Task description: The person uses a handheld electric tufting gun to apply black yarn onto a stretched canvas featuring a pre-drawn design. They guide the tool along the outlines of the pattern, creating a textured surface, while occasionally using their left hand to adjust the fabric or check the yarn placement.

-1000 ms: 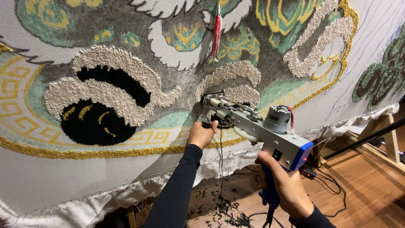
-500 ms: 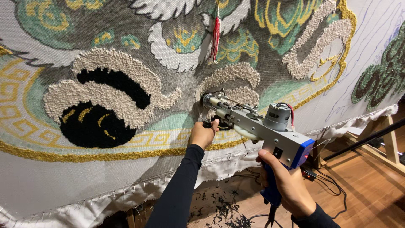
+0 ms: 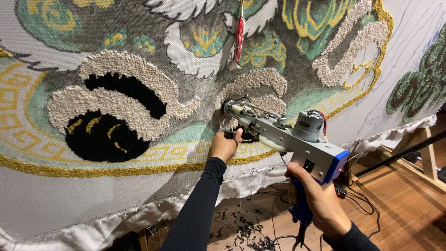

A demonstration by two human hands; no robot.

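Observation:
A grey tufting gun (image 3: pixel 297 139) with a blue rear end and a round motor on top points at a large stretched cloth (image 3: pixel 139 195). Its needle tip presses into the beige tufted patch (image 3: pixel 253 86) near the middle. My left hand (image 3: pixel 225 146) grips the gun's front handle, close against the cloth. My right hand (image 3: pixel 316 200) wraps the blue rear grip below the gun's body. The cloth carries a pattern of beige and black tufted curls (image 3: pixel 111 107), green areas and gold lines.
A red tassel (image 3: pixel 239 35) hangs over the cloth above the gun. Yarn scraps (image 3: pixel 246 227) and black cables (image 3: pixel 362 204) lie on the wooden floor below. A wooden frame leg (image 3: pixel 425 158) and a dark bar stand at the right.
The gun's tip and both hands have shifted very slightly along the cloth; otherwise the same grip and pose.

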